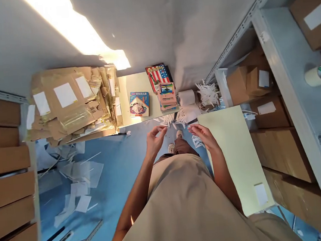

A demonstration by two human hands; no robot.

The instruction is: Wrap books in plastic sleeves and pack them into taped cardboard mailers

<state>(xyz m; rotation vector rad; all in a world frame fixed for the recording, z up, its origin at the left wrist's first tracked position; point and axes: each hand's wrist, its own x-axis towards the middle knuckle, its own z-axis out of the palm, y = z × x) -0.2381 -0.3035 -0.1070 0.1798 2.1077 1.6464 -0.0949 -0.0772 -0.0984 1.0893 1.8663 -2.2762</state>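
Note:
Over the floor in front of my body, my left hand point(154, 140) is raised with its thumb and fingertips brought together in a loose pinch. Nothing shows between them. My right hand point(205, 136) is held level with it, a gap apart, its fingers bent and drawn towards the thumb, with no object visible. Beyond my hands, a low pale table carries a blue picture book point(139, 104). To its right lie a book with a stars-and-stripes cover point(158, 75) and a small stack of pink-covered books point(167, 95). Neither hand touches them.
Flattened cardboard point(62, 95) is piled at the table's left. A white paper roll point(186, 97) and shredded paper strips point(207, 93) are beyond my right hand. A pale yellow board point(233, 155) lies at my right. Shelves with boxes point(284, 154) flank me; paper scraps point(80, 189) litter the floor.

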